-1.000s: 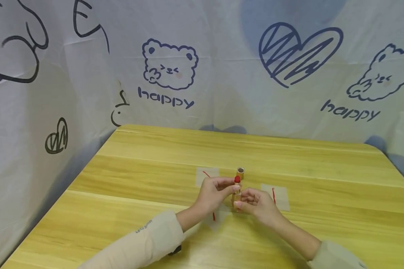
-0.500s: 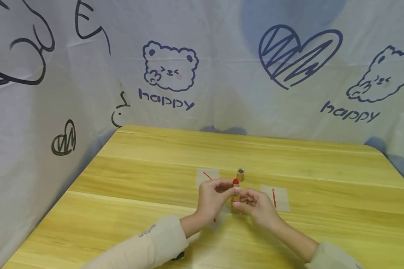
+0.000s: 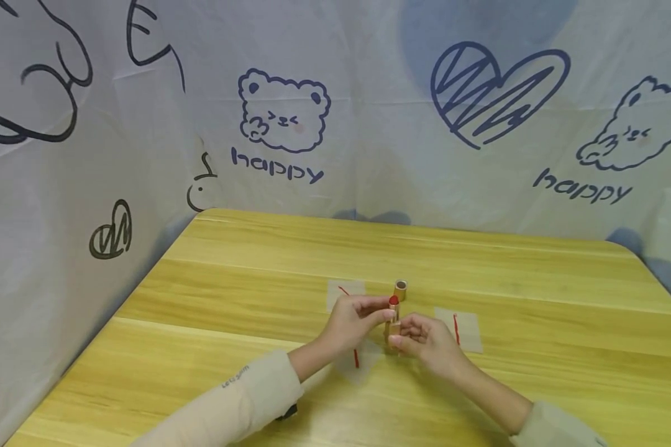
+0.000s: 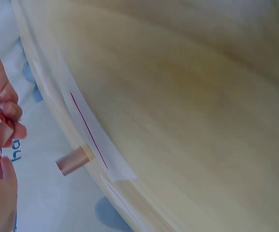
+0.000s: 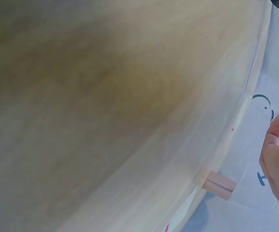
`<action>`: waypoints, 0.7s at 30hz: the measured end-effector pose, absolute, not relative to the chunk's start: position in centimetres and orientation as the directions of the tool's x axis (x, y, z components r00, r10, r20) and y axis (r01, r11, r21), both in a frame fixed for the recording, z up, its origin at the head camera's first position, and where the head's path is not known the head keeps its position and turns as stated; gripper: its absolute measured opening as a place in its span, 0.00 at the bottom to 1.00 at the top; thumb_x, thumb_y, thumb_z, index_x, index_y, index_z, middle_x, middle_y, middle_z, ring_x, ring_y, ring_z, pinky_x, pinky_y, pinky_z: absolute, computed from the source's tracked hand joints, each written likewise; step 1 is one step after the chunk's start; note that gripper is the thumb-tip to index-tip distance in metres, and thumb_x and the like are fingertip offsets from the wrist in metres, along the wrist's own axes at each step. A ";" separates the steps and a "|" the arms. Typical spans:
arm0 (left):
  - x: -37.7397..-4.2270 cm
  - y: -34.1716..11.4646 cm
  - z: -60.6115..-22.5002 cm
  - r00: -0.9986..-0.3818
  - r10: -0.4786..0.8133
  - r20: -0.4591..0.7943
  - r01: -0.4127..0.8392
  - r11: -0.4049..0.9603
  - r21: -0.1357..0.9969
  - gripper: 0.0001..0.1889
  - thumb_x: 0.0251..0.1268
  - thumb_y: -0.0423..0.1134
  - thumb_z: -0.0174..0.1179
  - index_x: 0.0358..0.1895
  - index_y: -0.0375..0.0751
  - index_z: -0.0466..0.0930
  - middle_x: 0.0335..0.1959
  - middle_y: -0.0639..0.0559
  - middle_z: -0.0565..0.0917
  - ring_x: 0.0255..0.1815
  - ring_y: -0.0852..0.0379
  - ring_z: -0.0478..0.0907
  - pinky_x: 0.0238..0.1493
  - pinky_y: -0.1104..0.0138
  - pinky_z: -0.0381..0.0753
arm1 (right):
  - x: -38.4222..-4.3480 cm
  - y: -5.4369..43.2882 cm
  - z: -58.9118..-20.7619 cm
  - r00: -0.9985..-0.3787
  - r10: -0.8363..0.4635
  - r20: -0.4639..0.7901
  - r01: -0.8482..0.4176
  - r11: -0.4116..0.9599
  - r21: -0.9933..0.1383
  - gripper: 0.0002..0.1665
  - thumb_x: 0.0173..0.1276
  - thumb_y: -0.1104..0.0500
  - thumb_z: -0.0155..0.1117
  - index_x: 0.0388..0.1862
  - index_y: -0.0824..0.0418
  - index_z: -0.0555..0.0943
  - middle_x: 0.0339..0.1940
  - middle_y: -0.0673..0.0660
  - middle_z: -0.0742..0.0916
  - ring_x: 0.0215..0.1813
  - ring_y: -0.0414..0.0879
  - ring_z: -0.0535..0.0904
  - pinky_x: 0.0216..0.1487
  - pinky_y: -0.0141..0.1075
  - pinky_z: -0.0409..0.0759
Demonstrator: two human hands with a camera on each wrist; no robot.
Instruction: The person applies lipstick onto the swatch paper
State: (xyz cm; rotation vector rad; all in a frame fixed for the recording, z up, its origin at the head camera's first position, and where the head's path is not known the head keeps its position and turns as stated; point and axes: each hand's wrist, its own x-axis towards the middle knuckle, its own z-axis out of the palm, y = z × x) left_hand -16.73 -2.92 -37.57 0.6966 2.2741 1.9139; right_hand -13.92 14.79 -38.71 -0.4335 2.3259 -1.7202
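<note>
A gold lipstick (image 3: 394, 312) with its red tip showing stands nearly upright between the two hands, over the table. My left hand (image 3: 348, 324) pinches its upper part between thumb and fingers, just below the red tip. Lower down, my right hand (image 3: 435, 343) grips the base with thumb and curled fingers. In the left wrist view the squarish lipstick case (image 4: 0, 136) shows at the left edge among fingers. The right wrist view catches only a sliver of it. Behind the hands the gold cap (image 3: 401, 290) stands on the table, its hollow end upward.
Pale paper pieces with red strokes lie on the wooden table (image 3: 246, 279): one at the back left (image 3: 335, 301), one at the right (image 3: 470, 332) and one partly under the left hand (image 3: 363, 367). A printed cloth (image 3: 380, 143) hangs behind the table.
My left hand and sleeve have turned slightly and swung back, and the lipstick has tilted a little and straightened. The right hand keeps its hold; the cap and papers stay put.
</note>
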 end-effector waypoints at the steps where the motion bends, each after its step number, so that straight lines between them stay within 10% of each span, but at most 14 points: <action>1: -16.8 -3.0 -37.6 -0.885 0.413 0.214 0.283 0.114 0.952 0.13 0.61 0.32 0.59 0.46 0.25 0.80 0.43 0.33 0.83 0.43 0.42 0.82 0.42 0.75 0.81 | -13.9 14.8 -38.7 -0.931 -0.364 -0.001 -0.105 0.272 -0.956 0.18 0.64 0.63 0.61 0.43 0.78 0.73 0.37 0.66 0.83 0.34 0.38 0.81 0.38 0.33 0.84; 21: -16.6 -2.9 -37.6 -0.899 0.406 0.164 0.224 0.104 0.969 0.12 0.61 0.31 0.59 0.45 0.25 0.80 0.42 0.33 0.84 0.42 0.43 0.83 0.40 0.76 0.81 | -13.8 14.7 -38.8 -0.933 -0.360 0.011 -0.121 0.286 -0.951 0.16 0.63 0.64 0.61 0.42 0.78 0.74 0.38 0.68 0.83 0.34 0.36 0.80 0.37 0.30 0.83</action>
